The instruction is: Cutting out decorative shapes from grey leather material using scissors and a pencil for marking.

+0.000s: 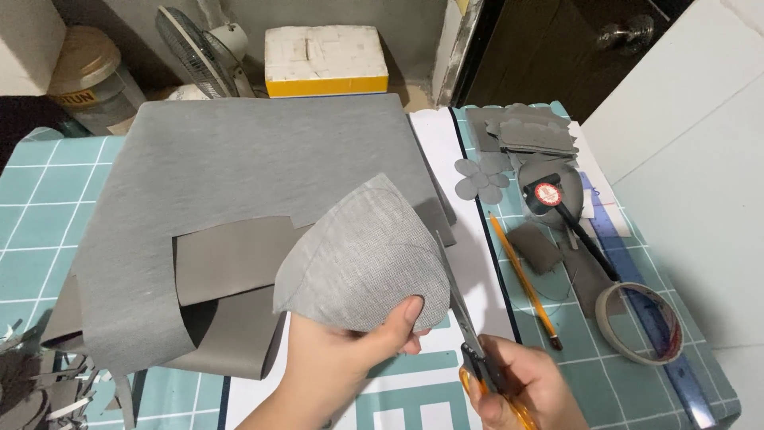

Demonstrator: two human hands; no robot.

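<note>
Grey leatherette piece [362, 255], a rounded, petal-like cut-out with its woven backing turned up, is held off the table by the left hand [350, 350]; the thumb is pressed on its lower edge and the other fingers are closed beneath it, so a firm pinch is shown. Just right of that thumb, the blades of the scissors [461, 310] are laid along the piece's right edge, pointing away from the fingers. The orange handles are gripped by the right hand [517, 386], whose fingers are closed through the loops.

The step in hand is judged to be trimming along the curved right edge. The next cut would call for the piece to be turned slowly in the pinch while the blades are kept on the curve, since the material looks limp and could fold across the line.

Beyond the fingers, a large grey sheet [247, 175] with a smooth taupe underside curled up is spread over the teal grid mat [48, 231]. Well to the right of the scissor hand are seen a pencil [524, 279], a roll of tape [641, 322], a blue ruler [649, 310], small flower-shaped cut-outs [480, 177] and a stack of scalloped grey pieces [533, 131]. Thin offcuts [32, 382] are heaped far left of the holding fingers.
</note>
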